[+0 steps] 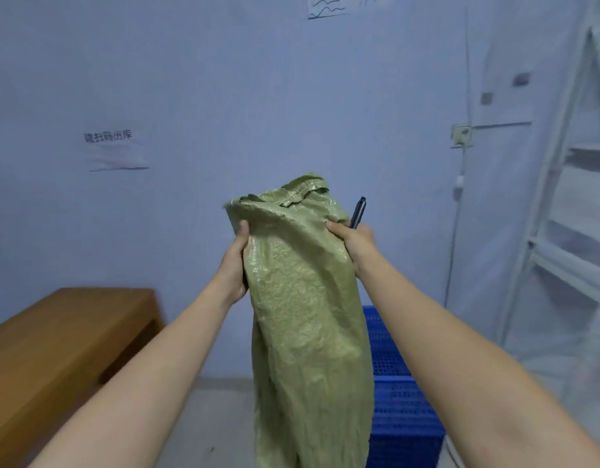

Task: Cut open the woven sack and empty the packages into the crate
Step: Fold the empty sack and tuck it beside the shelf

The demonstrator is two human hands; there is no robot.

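Both hands held the crumpled green woven plastic sack (305, 298) up high, upside down by its sewn end. The left hand (236, 261) was clamped on the sack's left edge, thumb on top. The right hand (354, 243) gripped the right corner and also held a dark blue pen-shaped cutter (358, 212) sticking upward. The sack hung limp and flat-looking over the blue perforated plastic crate (400, 400), which sat on the floor just behind it. No packages were visible; the crate's inside was hidden. Step looked like the emptying shake-out, near the end. Next move probably called for one last shake, then dropping the sack aside. A brown wooden bench (65, 332) stood to the left.
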